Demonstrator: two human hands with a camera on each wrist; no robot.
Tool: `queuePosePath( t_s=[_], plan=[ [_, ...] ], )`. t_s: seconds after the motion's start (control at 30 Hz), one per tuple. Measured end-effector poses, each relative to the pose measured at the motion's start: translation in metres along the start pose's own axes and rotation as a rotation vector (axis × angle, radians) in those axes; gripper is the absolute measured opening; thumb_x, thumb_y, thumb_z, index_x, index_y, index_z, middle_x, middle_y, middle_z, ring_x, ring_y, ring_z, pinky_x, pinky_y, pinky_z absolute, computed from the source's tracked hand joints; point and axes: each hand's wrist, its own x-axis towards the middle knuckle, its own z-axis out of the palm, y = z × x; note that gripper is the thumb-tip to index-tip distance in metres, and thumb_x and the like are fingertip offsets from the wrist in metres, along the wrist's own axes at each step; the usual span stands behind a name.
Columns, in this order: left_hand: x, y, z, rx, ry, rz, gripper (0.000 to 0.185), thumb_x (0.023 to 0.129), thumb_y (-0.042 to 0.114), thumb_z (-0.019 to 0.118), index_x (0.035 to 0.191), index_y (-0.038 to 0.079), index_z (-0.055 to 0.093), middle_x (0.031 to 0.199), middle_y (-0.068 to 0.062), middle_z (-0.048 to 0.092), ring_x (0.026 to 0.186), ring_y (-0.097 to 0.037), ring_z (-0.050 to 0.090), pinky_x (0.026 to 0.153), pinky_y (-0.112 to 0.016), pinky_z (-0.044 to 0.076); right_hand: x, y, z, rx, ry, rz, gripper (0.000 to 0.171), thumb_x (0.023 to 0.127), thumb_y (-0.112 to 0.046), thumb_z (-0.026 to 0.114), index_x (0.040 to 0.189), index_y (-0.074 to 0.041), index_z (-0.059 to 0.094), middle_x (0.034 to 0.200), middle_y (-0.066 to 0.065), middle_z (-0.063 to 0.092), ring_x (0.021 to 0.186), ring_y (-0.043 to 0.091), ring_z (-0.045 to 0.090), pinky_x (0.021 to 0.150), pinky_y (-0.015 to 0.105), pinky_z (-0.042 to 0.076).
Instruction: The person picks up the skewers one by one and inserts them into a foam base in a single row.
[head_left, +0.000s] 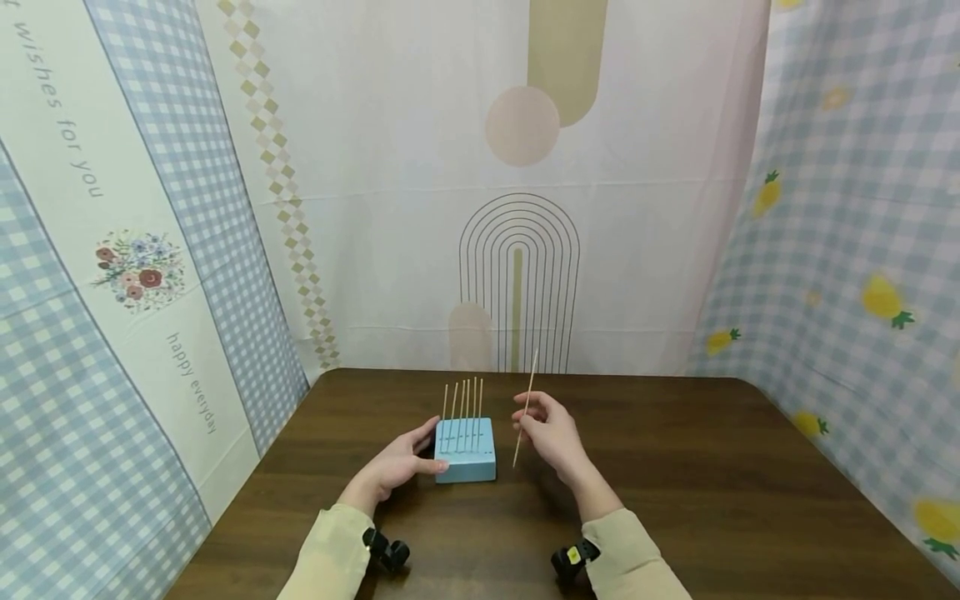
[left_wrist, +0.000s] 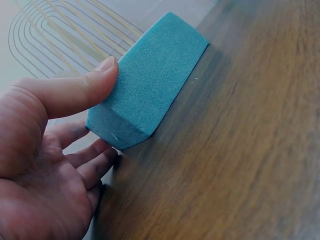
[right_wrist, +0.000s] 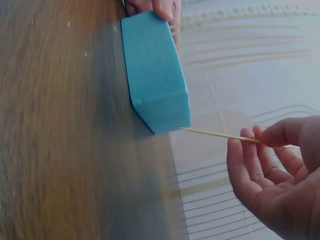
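Left hand (head_left: 396, 467) at lower centre-left, thumb and fingers gripping the blue foam block (head_left: 466, 450) on the brown table (head_left: 712, 492), thin sticks (head_left: 463, 408) standing in the block, just right the right hand (head_left: 551, 433) pinching one wooden skewer (head_left: 526, 408), nearly upright
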Motion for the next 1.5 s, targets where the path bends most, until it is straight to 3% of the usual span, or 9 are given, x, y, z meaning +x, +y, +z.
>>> queuePosePath(
  t_s=[0.2, 0.47, 0.57, 0.73, 0.87, 1.1, 1.27, 1.5],
  plan=[
    [-0.001, -0.001, -0.001, -0.003, -0.002, -0.004, 0.097, 0.090, 0.015, 0.086, 0.169, 0.006, 0.031, 0.170, -0.025, 0.031, 0.159, -0.042, 0.026, 0.125, -0.063, 0.020, 0.000, -0.008, 0.009, 0.093, 0.051, -0.026, 0.015, 0.107, -0.006, 0.063, 0.119, -0.003, 0.072, 0.104, 0.018, 0.074, 0.095, 0.028, 0.076, 0.081, 0.043, 0.064],
    [0.000, 0.000, -0.002, -0.003, -0.005, 0.002, 0.097, 0.090, 0.015, 0.086, 0.169, 0.005, 0.030, 0.170, -0.026, 0.031, 0.159, -0.042, 0.026, 0.126, -0.062, 0.020, 0.001, -0.009, 0.015, 0.137, 0.065, -0.073, 0.019, 0.110, -0.015, 0.064, 0.117, -0.001, 0.074, 0.104, 0.013, 0.072, 0.096, 0.028, 0.074, 0.085, 0.044, 0.063],
    [0.000, 0.000, -0.001, 0.000, -0.004, -0.004, 0.098, 0.090, 0.016, 0.087, 0.169, 0.006, 0.030, 0.170, -0.025, 0.032, 0.159, -0.041, 0.027, 0.126, -0.062, 0.020, -0.001, -0.010, 0.016, 0.133, 0.060, -0.100, 0.019, 0.109, -0.015, 0.065, 0.115, -0.001, 0.077, 0.102, 0.012, 0.073, 0.095, 0.028, 0.073, 0.086, 0.046, 0.063],
    [0.001, 0.000, -0.001, -0.007, -0.005, -0.007, 0.098, 0.090, 0.015, 0.087, 0.169, 0.006, 0.031, 0.170, -0.025, 0.032, 0.159, -0.041, 0.027, 0.126, -0.062, 0.019, -0.002, -0.012, 0.018, 0.090, 0.038, -0.164, 0.017, 0.108, -0.012, 0.067, 0.114, -0.002, 0.079, 0.099, 0.015, 0.074, 0.096, 0.037, 0.073, 0.081, 0.039, 0.064],
    [0.000, 0.001, -0.001, -0.009, -0.006, -0.008, 0.097, 0.090, 0.015, 0.087, 0.169, 0.005, 0.031, 0.170, -0.025, 0.032, 0.159, -0.041, 0.027, 0.126, -0.063, 0.019, -0.003, -0.010, 0.019, 0.058, 0.016, -0.200, 0.017, 0.107, -0.011, 0.067, 0.115, -0.002, 0.078, 0.101, 0.020, 0.074, 0.092, 0.033, 0.074, 0.082, 0.041, 0.064],
    [0.000, 0.000, 0.000, -0.005, -0.008, -0.009, 0.097, 0.090, 0.015, 0.087, 0.169, 0.006, 0.031, 0.170, -0.025, 0.032, 0.159, -0.042, 0.027, 0.125, -0.063, 0.020, -0.003, -0.007, 0.020, 0.046, -0.015, -0.223, 0.017, 0.108, -0.008, 0.065, 0.121, -0.007, 0.077, 0.099, 0.010, 0.074, 0.097, 0.041, 0.071, 0.086, 0.051, 0.062],
    [0.000, 0.000, 0.000, -0.011, -0.017, -0.004, 0.097, 0.090, 0.015, 0.087, 0.169, 0.005, 0.030, 0.171, -0.025, 0.031, 0.159, -0.041, 0.026, 0.126, -0.062, 0.019, -0.005, -0.008, 0.019, 0.036, -0.008, -0.241, 0.019, 0.108, -0.008, 0.065, 0.124, -0.010, 0.075, 0.100, 0.008, 0.074, 0.092, 0.035, 0.072, 0.086, 0.051, 0.062],
    [0.001, 0.000, -0.002, -0.014, -0.016, -0.002, 0.097, 0.090, 0.014, 0.086, 0.169, 0.004, 0.029, 0.171, -0.025, 0.031, 0.159, -0.041, 0.025, 0.126, -0.061, 0.020, -0.004, -0.008, 0.020, 0.012, -0.023, -0.272, 0.023, 0.108, -0.006, 0.064, 0.127, -0.012, 0.075, 0.101, 0.007, 0.075, 0.099, 0.048, 0.070, 0.081, 0.031, 0.063]
  ],
)
